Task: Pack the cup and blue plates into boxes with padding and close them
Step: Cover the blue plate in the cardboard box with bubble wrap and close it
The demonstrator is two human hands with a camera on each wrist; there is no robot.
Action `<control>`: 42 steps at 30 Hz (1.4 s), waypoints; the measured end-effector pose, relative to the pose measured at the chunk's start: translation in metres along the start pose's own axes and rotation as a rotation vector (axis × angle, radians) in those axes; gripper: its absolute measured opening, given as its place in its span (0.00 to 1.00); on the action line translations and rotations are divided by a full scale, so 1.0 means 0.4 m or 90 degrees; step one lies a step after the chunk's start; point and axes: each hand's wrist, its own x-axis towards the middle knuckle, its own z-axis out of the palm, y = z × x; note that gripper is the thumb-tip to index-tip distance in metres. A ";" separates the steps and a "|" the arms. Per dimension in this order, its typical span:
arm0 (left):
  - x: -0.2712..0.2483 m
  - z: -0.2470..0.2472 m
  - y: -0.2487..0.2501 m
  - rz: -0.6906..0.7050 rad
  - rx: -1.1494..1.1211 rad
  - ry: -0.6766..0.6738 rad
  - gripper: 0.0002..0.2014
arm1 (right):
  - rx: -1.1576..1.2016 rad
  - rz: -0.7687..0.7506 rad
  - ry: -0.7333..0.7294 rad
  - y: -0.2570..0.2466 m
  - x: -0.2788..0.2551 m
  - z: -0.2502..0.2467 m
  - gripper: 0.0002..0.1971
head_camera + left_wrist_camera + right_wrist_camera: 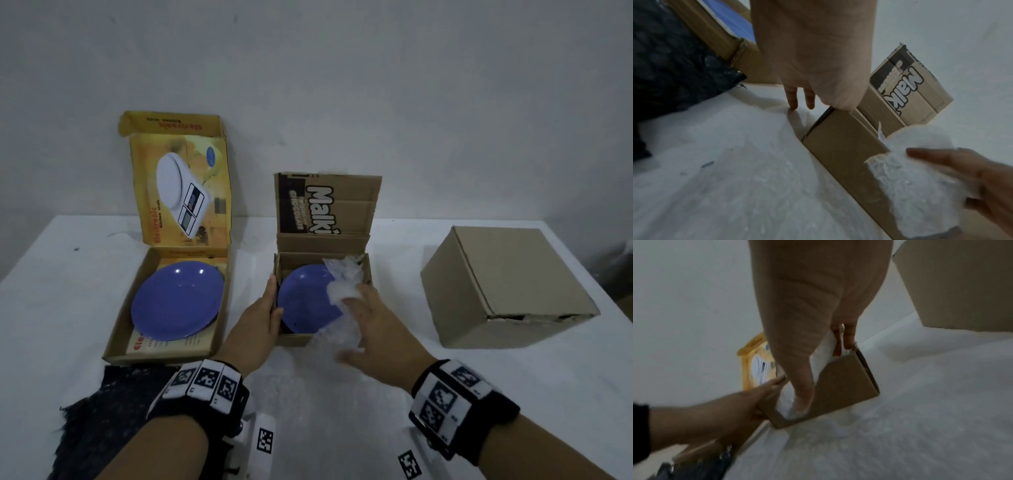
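Observation:
A small cardboard box (294,339) with a printed lid standing up sits mid-table and holds a blue plate (301,305). My right hand (356,308) grips a wad of clear bubble wrap (342,277) over the plate's right side, inside the box. My left hand (274,296) holds the box's left wall, thumb over the rim and fingers down the outside. In the left wrist view the right hand (962,170) clutches the wrap (916,170) above the box (838,146). A second blue plate (178,298) lies in the open yellow scale box (116,329). No cup is visible.
A closed plain brown box (507,284) stands at the right of the white table. Dark padding (102,404) lies at the near left, in front of the yellow box. A clear bubble-wrap sheet (325,394) covers the table between my wrists. A wall rises behind.

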 end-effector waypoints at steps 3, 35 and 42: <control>0.001 0.000 -0.002 -0.012 -0.008 -0.007 0.30 | -0.182 -0.068 -0.053 0.000 0.010 0.010 0.29; 0.060 0.037 -0.013 -0.078 -0.235 0.152 0.22 | 0.085 0.064 -0.139 -0.123 0.253 0.108 0.25; 0.059 0.038 -0.016 -0.070 -0.252 0.157 0.21 | 0.169 0.042 -0.222 -0.092 0.249 0.052 0.12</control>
